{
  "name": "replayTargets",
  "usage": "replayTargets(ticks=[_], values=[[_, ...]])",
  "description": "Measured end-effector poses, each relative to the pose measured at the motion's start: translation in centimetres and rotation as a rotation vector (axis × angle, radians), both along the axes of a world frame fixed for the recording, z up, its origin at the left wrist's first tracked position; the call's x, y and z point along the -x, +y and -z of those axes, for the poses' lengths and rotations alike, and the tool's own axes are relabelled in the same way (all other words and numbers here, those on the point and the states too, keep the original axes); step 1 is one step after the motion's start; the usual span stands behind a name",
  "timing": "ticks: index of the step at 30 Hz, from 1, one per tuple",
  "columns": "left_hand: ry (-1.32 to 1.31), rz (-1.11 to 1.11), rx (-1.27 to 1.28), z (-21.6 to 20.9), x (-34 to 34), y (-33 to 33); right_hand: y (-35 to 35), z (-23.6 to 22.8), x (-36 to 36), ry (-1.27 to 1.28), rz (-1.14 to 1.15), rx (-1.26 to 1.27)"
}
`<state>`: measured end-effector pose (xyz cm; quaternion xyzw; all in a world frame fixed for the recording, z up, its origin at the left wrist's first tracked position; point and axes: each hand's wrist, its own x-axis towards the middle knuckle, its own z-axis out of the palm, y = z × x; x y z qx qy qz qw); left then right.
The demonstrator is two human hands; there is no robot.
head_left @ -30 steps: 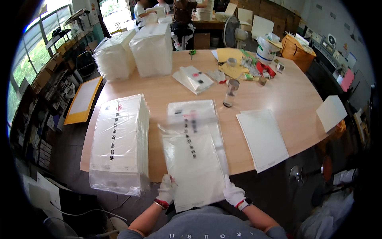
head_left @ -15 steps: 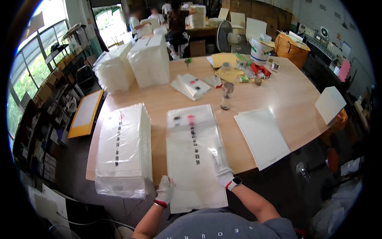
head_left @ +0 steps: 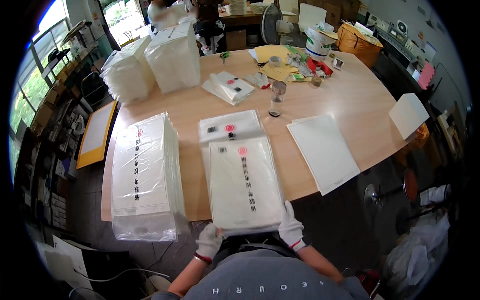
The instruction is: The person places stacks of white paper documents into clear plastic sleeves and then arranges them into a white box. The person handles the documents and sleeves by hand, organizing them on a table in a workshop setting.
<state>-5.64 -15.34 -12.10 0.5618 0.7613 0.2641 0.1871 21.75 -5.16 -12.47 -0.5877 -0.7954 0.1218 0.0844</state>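
A flat paper pack in a clear plastic bag (head_left: 227, 190), with a red round mark and a column of dark print, lies before me. Its near end reaches past the table edge to my waist. At its lower left corner my left hand (head_left: 209, 241), in a white glove, is closed on the bag's edge. My right hand (head_left: 291, 228), gloved too, grips the lower right edge, with its fingers pointing up along the side. Under its far end shows another bagged paper pack (head_left: 245, 120). Left of these stands a tall stack of similar bagged packs (head_left: 155, 175).
White sheets (head_left: 325, 155) lie at the right of the wooden table (head_left: 360, 100). Beyond stand a glass jar (head_left: 277, 100), smaller bagged packs (head_left: 227, 87), green-handled scissors (head_left: 224, 55), a white bucket (head_left: 318, 42) and two wrapped stacks (head_left: 172, 60). A fan (head_left: 271, 25) is behind.
The upper pack has slid toward me and now sits below the far end of the one beneath. My right hand has moved down and nearer, to the pack's edge. The view has shifted slightly.
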Motion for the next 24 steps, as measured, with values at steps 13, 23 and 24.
replayTargets(ticks=[13, 23, 24], values=[[-0.068, 0.214, -0.293, -12.0, 0.5, 0.5, -0.9, 1.8, 2.4, 1.471, 0.317, 1.084], [0.121, -0.62, -1.104, -8.4, 21.7, -5.7, 0.1, -6.9, 24.6, 1.253, -0.527, 1.582], [0.609, -0.728, -0.889, -5.9, 25.9, -6.8, -1.0, -6.6, 25.9, 1.173, -0.609, 1.621]])
